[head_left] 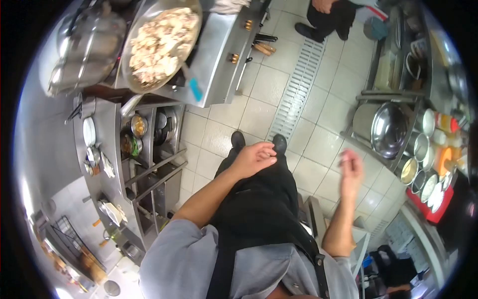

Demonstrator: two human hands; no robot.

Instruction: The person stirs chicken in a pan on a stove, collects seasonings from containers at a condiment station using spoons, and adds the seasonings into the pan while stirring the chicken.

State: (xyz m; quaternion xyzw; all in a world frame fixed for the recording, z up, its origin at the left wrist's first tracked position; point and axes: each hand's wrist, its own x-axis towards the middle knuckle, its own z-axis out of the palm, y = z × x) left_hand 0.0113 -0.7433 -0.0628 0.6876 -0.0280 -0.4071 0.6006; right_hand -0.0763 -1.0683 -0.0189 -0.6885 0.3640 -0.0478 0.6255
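Note:
My left hand point(255, 158) hovers in front of my black apron point(256, 204), with fingers loosely bent, the thumb a little apart and nothing visible in it. Out to the right, my right hand point(352, 167) is raised over the tiled floor, its fingers smeared by motion. Neither hand touches a kitchen item. Ahead and to the left, a large steel pan point(195, 42) on the stove holds chopped pale food point(162, 45). A utensil with a turquoise handle point(194, 89) leans out over the pan's near side.
A pressure cooker point(89, 47) stands left of the pan. Shelves point(112, 144) with bowls line the left. On the right are a big steel bowl point(391, 129), several containers and a red tray point(433, 212). Another person point(331, 17) is by the floor drain point(298, 84).

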